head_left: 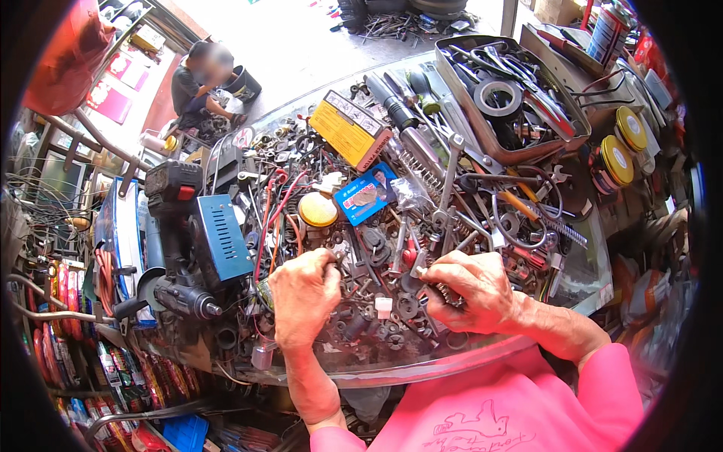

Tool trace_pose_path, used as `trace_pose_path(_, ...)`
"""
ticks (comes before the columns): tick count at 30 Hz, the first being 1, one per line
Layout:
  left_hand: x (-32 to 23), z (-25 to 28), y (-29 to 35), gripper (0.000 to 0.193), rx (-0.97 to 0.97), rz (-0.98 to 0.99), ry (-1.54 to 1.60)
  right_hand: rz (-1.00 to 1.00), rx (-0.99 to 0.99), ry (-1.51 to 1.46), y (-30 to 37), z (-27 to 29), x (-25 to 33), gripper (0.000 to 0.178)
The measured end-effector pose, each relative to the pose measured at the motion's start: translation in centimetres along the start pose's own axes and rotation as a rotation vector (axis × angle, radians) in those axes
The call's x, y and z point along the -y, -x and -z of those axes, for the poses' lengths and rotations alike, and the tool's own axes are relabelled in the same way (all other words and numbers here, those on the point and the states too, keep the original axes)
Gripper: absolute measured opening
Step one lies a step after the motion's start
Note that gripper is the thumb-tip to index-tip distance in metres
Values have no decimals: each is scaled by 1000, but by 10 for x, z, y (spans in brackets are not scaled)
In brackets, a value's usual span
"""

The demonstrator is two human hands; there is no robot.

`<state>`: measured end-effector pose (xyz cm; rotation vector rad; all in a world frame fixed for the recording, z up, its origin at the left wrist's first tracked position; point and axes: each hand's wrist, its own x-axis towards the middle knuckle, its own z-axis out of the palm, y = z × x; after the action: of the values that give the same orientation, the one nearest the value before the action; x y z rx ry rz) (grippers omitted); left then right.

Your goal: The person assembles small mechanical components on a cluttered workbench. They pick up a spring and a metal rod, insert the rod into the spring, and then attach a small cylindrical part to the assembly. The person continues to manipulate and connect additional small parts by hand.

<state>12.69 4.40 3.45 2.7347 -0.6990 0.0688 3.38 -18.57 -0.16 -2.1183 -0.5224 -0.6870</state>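
My left hand (pixel 303 295) is closed above the front of a cluttered bench, thumb pressed to curled fingers. Whatever sits at its fingertips is too dark and small to name. To its right, my right hand (pixel 478 290) curls around a small coiled metal piece (pixel 450 294), partly hidden by the fingers. A small pale bit shows at that hand's fingertips. Loose nuts, washers, bolts and springs lie beneath both hands. Between them sits a small white plastic connector (pixel 384 306). Farther back are a round yellow-lidded tin (pixel 317 210) and a blue card (pixel 367 195).
A cordless power tool (pixel 183 248) and a teal vented box (pixel 225 237) stand at left. A yellow carton (pixel 349 132) lies at the back, near a metal tray (pixel 516 154) of tools. Beyond the bench, another person (pixel 194 87) crouches by a black bucket (pixel 242 84).
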Motion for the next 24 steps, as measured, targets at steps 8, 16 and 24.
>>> trace_pose_path(8,-27,6,-1,23,23,-70,734,16,23,-94,-4,8,5,39)
trace_pose_path(16,-46,-17,6,20,182,-245,1084,56,10,-76,-7,14,8,38)
trace_pose_path(24,-46,-17,6,18,177,-231,1089,-32,-32,-105,-13,24,10,32)
